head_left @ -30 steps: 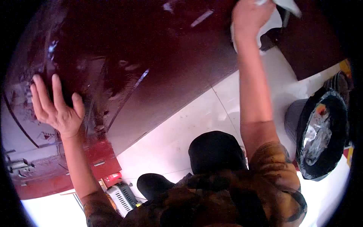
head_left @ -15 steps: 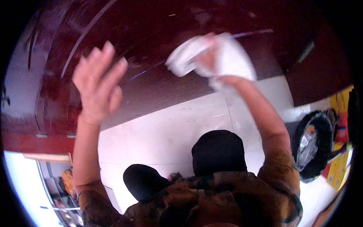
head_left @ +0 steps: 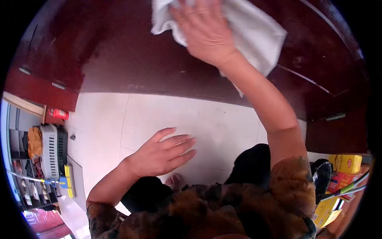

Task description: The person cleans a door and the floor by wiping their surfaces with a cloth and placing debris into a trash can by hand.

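A white cloth (head_left: 258,36) lies on the dark red glossy surface (head_left: 127,47) at the top of the view. My right hand (head_left: 207,34) presses on the cloth, which spreads out on both sides of it; the fingertips are partly cut off by the upper edge. Away from the surface, my left hand (head_left: 165,153) hangs over the pale floor (head_left: 159,113) in front of my body, fingers spread and holding nothing.
At the left stand a grey slotted crate (head_left: 51,151), a yellow and blue mop head (head_left: 69,181) and a shelf of shoes (head_left: 30,191). Yellow boxes (head_left: 346,163) and a black bin (head_left: 321,175) are at the lower right.
The view has swung round. My left hand has come off the red surface and down over the floor. My right hand has moved the cloth across the surface to the upper middle.
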`<action>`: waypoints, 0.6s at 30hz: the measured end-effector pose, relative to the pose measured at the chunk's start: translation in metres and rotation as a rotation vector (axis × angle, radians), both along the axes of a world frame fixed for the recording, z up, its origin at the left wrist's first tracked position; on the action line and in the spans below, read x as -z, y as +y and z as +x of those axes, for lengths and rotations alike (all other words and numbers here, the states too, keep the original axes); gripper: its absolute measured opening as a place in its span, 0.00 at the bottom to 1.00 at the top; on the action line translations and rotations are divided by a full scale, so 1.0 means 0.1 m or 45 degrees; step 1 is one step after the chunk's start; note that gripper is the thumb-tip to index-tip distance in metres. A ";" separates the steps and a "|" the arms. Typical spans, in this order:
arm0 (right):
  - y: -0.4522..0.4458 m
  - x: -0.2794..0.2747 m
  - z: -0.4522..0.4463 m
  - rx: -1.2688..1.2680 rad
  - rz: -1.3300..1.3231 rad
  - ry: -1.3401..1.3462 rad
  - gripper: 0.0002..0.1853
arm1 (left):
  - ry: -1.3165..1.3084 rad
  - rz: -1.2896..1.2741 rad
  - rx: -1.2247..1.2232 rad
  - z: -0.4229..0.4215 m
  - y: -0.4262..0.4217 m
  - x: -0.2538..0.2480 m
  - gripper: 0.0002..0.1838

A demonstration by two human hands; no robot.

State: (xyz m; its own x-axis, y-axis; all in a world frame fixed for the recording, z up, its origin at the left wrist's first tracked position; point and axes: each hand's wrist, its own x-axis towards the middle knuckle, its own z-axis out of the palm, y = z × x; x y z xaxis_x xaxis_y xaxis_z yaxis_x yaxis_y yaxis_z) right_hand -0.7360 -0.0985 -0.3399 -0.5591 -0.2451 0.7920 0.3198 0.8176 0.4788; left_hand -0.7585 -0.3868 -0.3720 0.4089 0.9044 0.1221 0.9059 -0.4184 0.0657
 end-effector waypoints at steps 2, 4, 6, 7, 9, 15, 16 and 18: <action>-0.26 0.33 -0.45 -0.225 -0.260 -0.298 0.22 | -0.038 0.005 0.035 -0.04 -0.02 0.05 0.19; -0.56 0.73 -0.72 -0.614 -0.785 -0.361 0.16 | -0.133 0.002 0.083 -0.09 -0.04 0.09 0.19; -0.89 0.53 -0.61 -0.573 -1.318 -0.828 0.16 | -0.183 0.032 0.169 -0.17 -0.08 0.14 0.20; -1.05 0.21 -0.42 -0.317 -1.550 -1.276 0.22 | -0.210 -0.049 0.167 -0.21 -0.12 0.15 0.20; -0.39 1.70 -0.31 -0.614 -2.271 -1.301 0.21 | -0.270 -0.213 0.172 -0.28 -0.23 0.15 0.21; 0.29 2.13 0.45 -0.219 -2.595 -1.367 0.15 | -0.360 -0.405 0.103 -0.47 -0.43 0.12 0.19; 0.35 2.11 0.22 -0.214 -2.362 -1.416 0.16 | -0.381 -0.356 0.107 -0.48 -0.45 0.14 0.19; -0.17 1.46 -0.51 -0.248 -1.531 -1.441 0.19 | -0.413 -0.258 0.124 -0.50 -0.45 0.17 0.17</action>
State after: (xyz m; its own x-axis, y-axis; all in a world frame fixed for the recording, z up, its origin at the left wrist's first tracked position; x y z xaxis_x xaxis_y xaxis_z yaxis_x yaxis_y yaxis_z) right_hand -0.7869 -0.1151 -0.4858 -0.9811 0.0343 -0.1905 0.1287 0.8506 -0.5098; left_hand -0.8085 -0.4322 -0.3888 0.4636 0.8822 0.0818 0.7813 -0.4506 0.4319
